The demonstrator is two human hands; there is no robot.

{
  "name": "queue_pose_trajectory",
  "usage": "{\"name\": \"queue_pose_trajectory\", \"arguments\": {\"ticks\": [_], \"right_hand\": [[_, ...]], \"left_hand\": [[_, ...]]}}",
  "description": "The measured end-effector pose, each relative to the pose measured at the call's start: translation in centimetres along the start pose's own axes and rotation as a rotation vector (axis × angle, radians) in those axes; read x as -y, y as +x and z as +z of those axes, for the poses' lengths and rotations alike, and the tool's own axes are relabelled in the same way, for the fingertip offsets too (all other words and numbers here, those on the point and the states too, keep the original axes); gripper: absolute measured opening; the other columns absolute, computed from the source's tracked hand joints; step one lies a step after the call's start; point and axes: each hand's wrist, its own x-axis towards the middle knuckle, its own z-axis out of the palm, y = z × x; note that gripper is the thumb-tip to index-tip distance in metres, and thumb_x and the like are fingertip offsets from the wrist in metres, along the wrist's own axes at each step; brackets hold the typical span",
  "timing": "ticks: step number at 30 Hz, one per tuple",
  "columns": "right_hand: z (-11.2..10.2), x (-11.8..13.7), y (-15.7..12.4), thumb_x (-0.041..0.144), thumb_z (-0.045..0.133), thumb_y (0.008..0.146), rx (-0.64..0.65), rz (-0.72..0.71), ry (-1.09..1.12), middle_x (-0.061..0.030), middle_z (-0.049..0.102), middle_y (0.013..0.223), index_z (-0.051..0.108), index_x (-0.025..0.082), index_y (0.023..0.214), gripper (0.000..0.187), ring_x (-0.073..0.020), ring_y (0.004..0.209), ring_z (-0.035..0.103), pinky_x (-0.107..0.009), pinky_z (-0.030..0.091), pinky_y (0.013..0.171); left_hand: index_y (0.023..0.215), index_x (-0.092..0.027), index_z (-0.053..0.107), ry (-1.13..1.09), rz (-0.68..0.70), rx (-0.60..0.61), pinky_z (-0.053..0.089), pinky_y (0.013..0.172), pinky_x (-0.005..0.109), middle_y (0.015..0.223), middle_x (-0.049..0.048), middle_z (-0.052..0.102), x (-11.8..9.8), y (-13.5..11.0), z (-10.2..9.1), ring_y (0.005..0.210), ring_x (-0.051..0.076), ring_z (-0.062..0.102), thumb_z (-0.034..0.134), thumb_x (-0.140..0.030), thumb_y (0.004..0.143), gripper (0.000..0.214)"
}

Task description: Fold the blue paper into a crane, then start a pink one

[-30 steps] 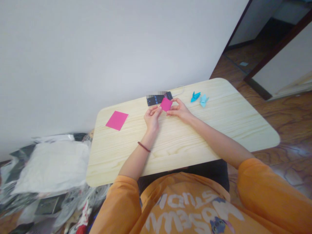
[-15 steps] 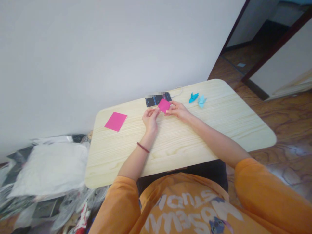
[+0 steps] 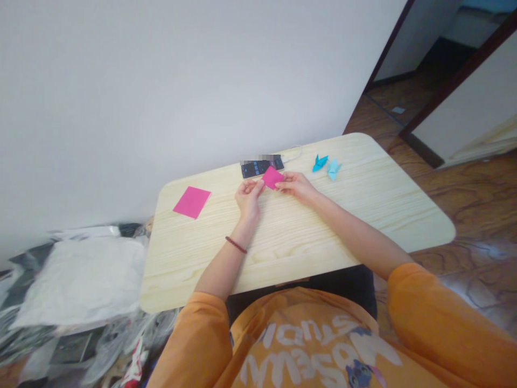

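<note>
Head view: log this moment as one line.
left hand: pinches pink paper square | right hand: pinches same square | rest: pink sheet, phone, blue origami figure

- A wall [image 3: 161, 97] stands behind the wooden tabletop [image 3: 307, 237], with a doorway [image 3: 404, 81] off to the right
- On the tabletop: a smartphone [image 3: 258, 169] towards the back, two origami cranes [image 3: 320, 163] right of it, a loose paper sheet [image 3: 191, 202] at left (well apart from the cranes)
- A paper square [image 3: 272, 178] sits between the left hand [image 3: 248, 198] and right hand [image 3: 297, 186], just before the smartphone
- A plastic-wrapped pile [image 3: 81, 283] lies left of the tabletop, below its edge
</note>
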Motion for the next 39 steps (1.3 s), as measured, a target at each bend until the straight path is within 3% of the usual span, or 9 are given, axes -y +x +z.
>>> {"name": "queue_pose_trajectory", "arguments": {"ticks": [6,13,18,21,32,39], "right_hand": [[0.27,0.42,-0.40,0.028,0.084,0.050,0.004,-0.011,0.011,-0.0010,0.068,0.063,0.060,0.016,0.061,0.029,-0.0110,0.062,0.062,-0.021,0.048,0.057],[0.29,0.18,-0.09,0.042,0.084,0.053,-0.004,0.001,0.021,-0.0041,0.069,0.066,0.066,0.015,0.065,0.035,-0.0127,0.062,0.063,-0.023,0.050,0.057],[0.38,-0.19,0.19,0.043,0.087,0.051,-0.020,-0.027,-0.015,-0.0029,0.070,0.068,0.070,0.015,0.076,0.041,-0.0114,0.059,0.061,-0.023,0.049,0.056],[0.27,-0.45,0.40,0.039,0.090,0.046,-0.043,-0.037,-0.065,-0.0024,0.069,0.063,0.069,0.015,0.072,0.041,-0.0098,0.054,0.058,-0.023,0.049,0.056],[0.16,-0.01,0.27,0.050,0.078,0.070,0.004,0.019,-0.037,-0.0069,0.070,0.063,0.067,0.015,0.069,0.036,-0.0143,0.058,0.065,-0.027,0.055,0.061],[0.10,-0.35,0.40,0.040,0.089,0.050,-0.035,-0.018,-0.090,-0.0035,0.068,0.062,0.063,0.016,0.060,0.037,-0.0116,0.055,0.060,-0.025,0.052,0.057]], "left_hand": [[0.067,-0.017,0.055,0.035,0.085,-0.015,0.054,0.068,0.023,0.062,-0.0054,0.060,0.46,0.16,-0.19,0.060,0.008,0.060,0.090,-0.028,0.045,0.043],[0.063,-0.018,0.050,0.078,0.222,-0.044,0.054,0.070,0.024,0.064,-0.0035,0.062,0.43,-0.09,-0.09,0.066,0.010,0.063,0.088,-0.031,0.050,0.042],[0.064,-0.018,0.049,0.154,0.217,-0.029,0.054,0.073,0.026,0.070,-0.0010,0.067,0.45,-0.38,0.16,0.068,0.011,0.065,0.085,-0.030,0.055,0.038],[0.063,-0.018,0.049,0.156,0.210,-0.022,0.054,0.073,0.026,0.070,-0.0005,0.067,0.56,-0.43,0.21,0.069,0.012,0.065,0.085,-0.028,0.055,0.038],[0.064,-0.018,0.050,0.123,0.186,-0.066,0.053,0.072,0.025,0.065,-0.0029,0.063,0.75,0.19,-0.25,0.067,0.011,0.064,0.085,-0.024,0.055,0.037],[0.062,-0.018,0.049,0.084,0.180,-0.075,0.053,0.070,0.024,0.062,-0.0045,0.060,0.98,0.48,-0.48,0.065,0.009,0.061,0.086,-0.024,0.053,0.038]]}}
